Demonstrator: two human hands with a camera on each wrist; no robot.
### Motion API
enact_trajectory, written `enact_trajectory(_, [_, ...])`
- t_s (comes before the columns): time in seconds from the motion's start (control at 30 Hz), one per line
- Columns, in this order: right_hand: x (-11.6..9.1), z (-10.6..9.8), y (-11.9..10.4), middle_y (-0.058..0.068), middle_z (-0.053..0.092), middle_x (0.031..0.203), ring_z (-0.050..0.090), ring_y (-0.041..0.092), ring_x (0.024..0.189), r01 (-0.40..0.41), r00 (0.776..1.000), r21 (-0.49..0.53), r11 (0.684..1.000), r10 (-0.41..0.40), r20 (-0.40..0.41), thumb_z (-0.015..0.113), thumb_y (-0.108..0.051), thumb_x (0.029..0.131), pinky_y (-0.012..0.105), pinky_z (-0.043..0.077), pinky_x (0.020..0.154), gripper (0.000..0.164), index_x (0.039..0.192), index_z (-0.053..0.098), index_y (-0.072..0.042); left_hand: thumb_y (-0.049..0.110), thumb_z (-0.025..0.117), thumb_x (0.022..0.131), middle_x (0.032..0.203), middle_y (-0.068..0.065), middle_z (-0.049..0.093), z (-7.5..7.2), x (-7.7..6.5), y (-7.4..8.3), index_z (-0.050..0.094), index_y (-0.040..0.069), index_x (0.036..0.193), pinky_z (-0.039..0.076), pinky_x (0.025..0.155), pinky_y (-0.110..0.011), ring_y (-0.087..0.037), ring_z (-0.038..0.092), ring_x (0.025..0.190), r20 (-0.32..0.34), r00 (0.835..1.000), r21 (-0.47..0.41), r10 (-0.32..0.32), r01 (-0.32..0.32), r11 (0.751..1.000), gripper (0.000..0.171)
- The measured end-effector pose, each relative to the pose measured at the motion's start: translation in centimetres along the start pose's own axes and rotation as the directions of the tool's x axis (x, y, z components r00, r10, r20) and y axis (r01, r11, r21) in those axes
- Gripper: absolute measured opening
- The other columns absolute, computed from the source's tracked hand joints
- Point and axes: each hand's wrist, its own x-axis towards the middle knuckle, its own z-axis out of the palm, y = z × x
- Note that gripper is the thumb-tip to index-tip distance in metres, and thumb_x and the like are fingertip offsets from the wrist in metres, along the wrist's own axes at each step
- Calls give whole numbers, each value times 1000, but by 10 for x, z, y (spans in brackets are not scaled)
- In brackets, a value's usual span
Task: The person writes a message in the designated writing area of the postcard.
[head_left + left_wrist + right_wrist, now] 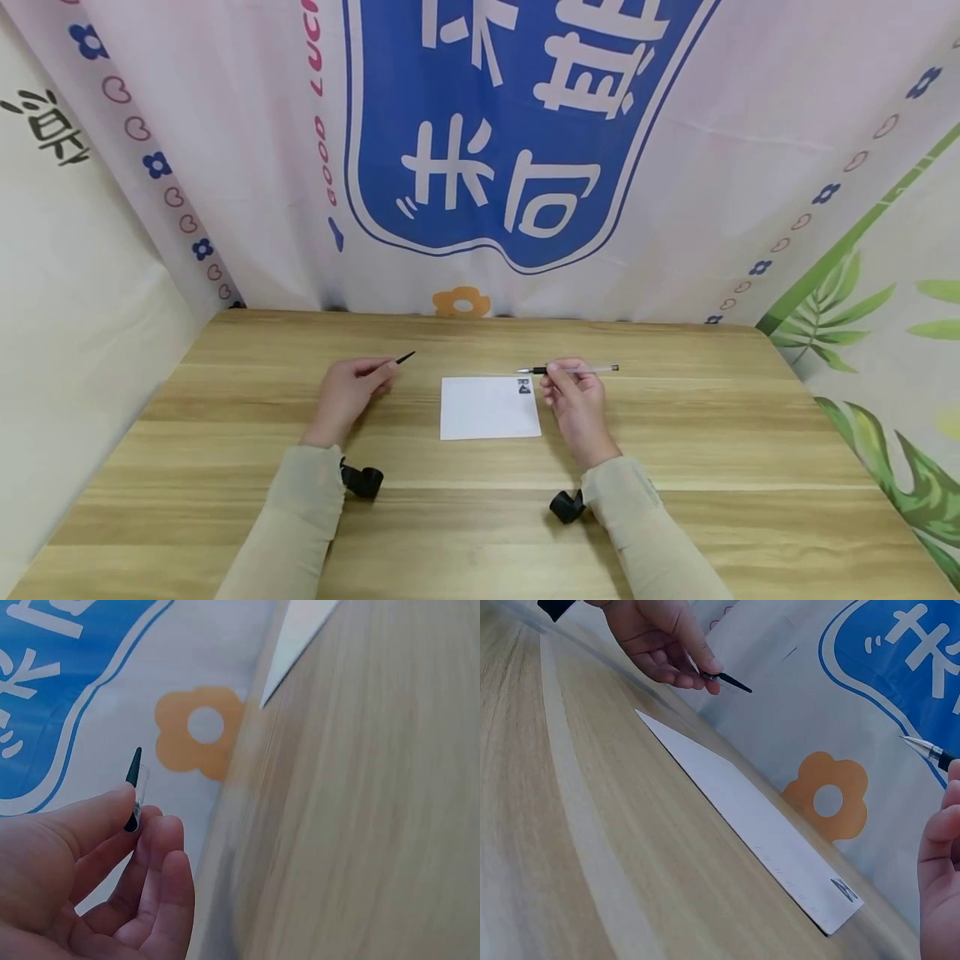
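The right hand (576,398) pinches a pen (537,371), tip leftward, roughly along the paper's (487,412) far edge. Left of the paper, the left hand (348,394) pinches a black cap (406,357).

Head view faces forward-down from above; close, tilted wrist views seemingly share the paper (486,410).

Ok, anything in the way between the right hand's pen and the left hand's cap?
Nothing visible stands between the pen in the right hand and the cap in the left hand; the white card lies on the table, outside that gap.
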Motion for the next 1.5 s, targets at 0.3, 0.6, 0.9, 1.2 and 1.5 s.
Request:
enact_trajectory(0.3, [0,-3,-1,7,64,84,58,13,72,-12,1000,15,1000,12,-24,69,-5,95,19,46,59,8,95,61,-4,29,66,101,109,-11,75,-14,1,-2,73,3,123,50,78,-24,-15,66,93,-3,1000,168,5,-4,986,35])
enact_trajectory(0.6, [0,-2,3,5,63,85,58,12,73,-44,999,20,999,44,-17,66,-4,97,19,46,60,7,93,60,-6,25,66,100,123,-20,69,-25,-3,-2,73,1,122,49,95,-48,-35,62,112,-6,1000,312,29,-26,950,33])
enact_trajectory(0.9, [-1,-3,3,8,64,82,58,13,72,-47,999,39,998,47,-13,60,1,98,19,46,59,11,91,62,-7,24,65,101,127,-24,66,-26,-3,-5,73,-1,120,44,103,-55,-42,58,122,-11,1000,405,16,-11,914,32])
enact_trajectory(1.2, [-3,-3,4,7,65,83,59,13,73,-47,999,29,998,47,3,61,-3,99,19,47,61,7,93,61,-5,23,64,101,125,-24,67,-31,-2,-9,74,-1,118,48,97,-56,-42,61,114,-29,999,439,19,-4,898,31])
enact_trajectory(1.5, [-2,-3,3,7,65,83,59,12,73,-51,999,65,997,50,23,52,2,101,19,47,60,17,93,64,-8,26,62,102,126,-26,66,-38,-7,-8,74,-1,118,49,94,-58,-45,61,114,-44,999,488,-10,31,873,34])
